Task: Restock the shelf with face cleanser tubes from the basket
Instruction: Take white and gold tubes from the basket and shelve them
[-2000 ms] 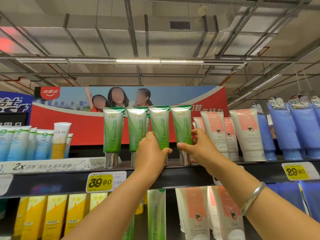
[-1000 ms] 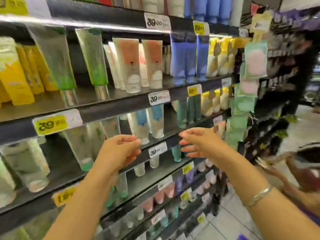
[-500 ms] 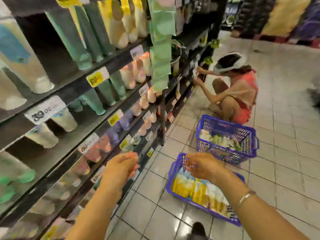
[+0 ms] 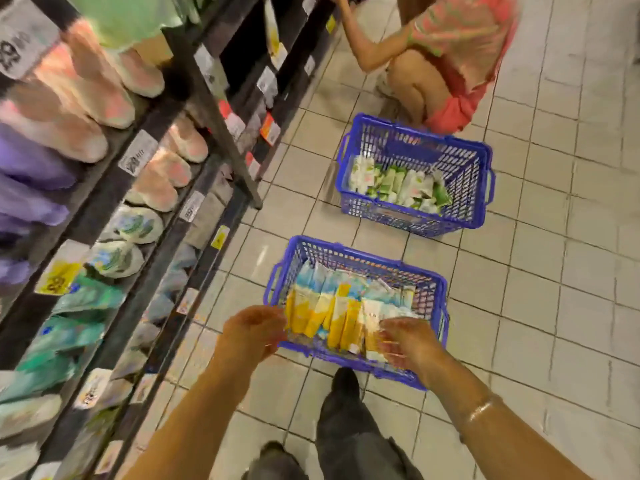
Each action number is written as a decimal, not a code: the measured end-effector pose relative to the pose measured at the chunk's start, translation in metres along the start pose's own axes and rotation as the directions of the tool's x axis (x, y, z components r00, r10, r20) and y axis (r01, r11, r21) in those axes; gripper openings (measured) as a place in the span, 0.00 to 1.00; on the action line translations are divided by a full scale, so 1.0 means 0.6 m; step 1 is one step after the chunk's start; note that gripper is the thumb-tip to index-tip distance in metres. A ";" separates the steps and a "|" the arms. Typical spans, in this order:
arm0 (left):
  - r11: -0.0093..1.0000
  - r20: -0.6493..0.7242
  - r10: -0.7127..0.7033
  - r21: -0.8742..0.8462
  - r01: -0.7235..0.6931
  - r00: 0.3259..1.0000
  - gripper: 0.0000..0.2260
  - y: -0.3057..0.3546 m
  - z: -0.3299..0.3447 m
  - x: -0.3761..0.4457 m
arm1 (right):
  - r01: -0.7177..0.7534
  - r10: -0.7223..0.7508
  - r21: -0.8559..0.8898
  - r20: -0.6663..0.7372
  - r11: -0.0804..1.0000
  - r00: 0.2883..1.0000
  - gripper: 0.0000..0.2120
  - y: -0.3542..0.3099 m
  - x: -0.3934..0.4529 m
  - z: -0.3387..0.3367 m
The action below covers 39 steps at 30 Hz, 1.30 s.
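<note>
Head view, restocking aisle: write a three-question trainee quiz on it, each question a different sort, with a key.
1. True or false: the left hand already grips a tube.
2. Multiple choice: the near basket holds mostly (a) green and white tubes, (b) yellow and blue tubes, (c) purple tubes.
3. Fill in: the far basket stands on the floor in front of a crouching ____.

Key
1. False; both it and the right hand hover over the near basket holding nothing.
2. b
3. person

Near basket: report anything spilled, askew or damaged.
Nothing stands out. The near basket sits flat on the floor tiles, its yellow and blue tubes packed inside, none spilled. Both hands hover above it, holding nothing.
</note>
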<state>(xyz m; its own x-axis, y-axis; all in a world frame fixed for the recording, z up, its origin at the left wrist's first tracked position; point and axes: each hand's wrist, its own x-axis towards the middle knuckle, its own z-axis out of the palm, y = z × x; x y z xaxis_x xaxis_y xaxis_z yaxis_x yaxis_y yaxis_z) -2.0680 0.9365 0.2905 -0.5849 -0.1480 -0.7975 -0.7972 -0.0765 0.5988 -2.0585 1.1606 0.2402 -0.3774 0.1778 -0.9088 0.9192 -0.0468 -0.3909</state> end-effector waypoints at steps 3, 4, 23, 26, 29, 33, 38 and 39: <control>0.997 0.004 -0.070 0.036 0.070 0.998 0.09 -0.041 0.050 0.077 | -0.092 0.094 0.104 -0.009 0.990 0.996 0.08 0.010 0.082 -0.019; 0.995 0.007 -0.080 0.052 0.080 0.997 0.10 -0.055 0.063 0.100 | -0.105 0.108 0.109 -0.023 0.989 0.994 0.08 0.016 0.110 -0.023; 0.854 0.171 -0.273 0.496 0.157 0.947 0.05 -0.447 0.315 0.473 | -0.075 0.120 0.155 -0.310 0.985 0.943 0.10 0.277 0.518 -0.077; 0.833 0.089 -0.382 0.465 0.301 0.920 0.15 -0.484 0.350 0.494 | -0.055 0.090 0.128 -0.289 0.990 0.953 0.11 0.304 0.545 -0.074; 0.813 0.055 -0.419 0.466 0.348 0.906 0.13 -0.510 0.374 0.501 | -0.073 0.130 0.263 -0.208 0.962 0.969 0.12 0.330 0.558 -0.070; 0.813 0.025 -0.280 0.538 0.223 0.960 0.17 -0.531 0.393 0.510 | -0.113 0.175 0.299 -0.190 0.948 0.966 0.07 0.349 0.568 -0.068; 0.736 -0.047 -0.131 0.664 0.129 0.990 0.18 -0.539 0.420 0.513 | -0.081 0.124 0.207 -0.202 0.975 0.971 0.13 0.354 0.578 -0.071; 0.759 -0.059 -0.114 0.639 0.125 0.992 0.18 -0.540 0.421 0.512 | -0.075 0.115 0.189 -0.215 0.979 0.970 0.13 0.355 0.581 -0.071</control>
<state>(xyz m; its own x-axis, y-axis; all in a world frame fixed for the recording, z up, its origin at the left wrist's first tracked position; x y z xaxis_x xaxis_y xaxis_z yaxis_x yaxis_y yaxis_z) -2.0271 1.1651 -0.1668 -0.4807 -0.1966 -0.8546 -0.7741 0.5530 0.3082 -1.9897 1.2543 -0.1534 -0.2359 0.3780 -0.8952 0.9072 -0.2445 -0.3423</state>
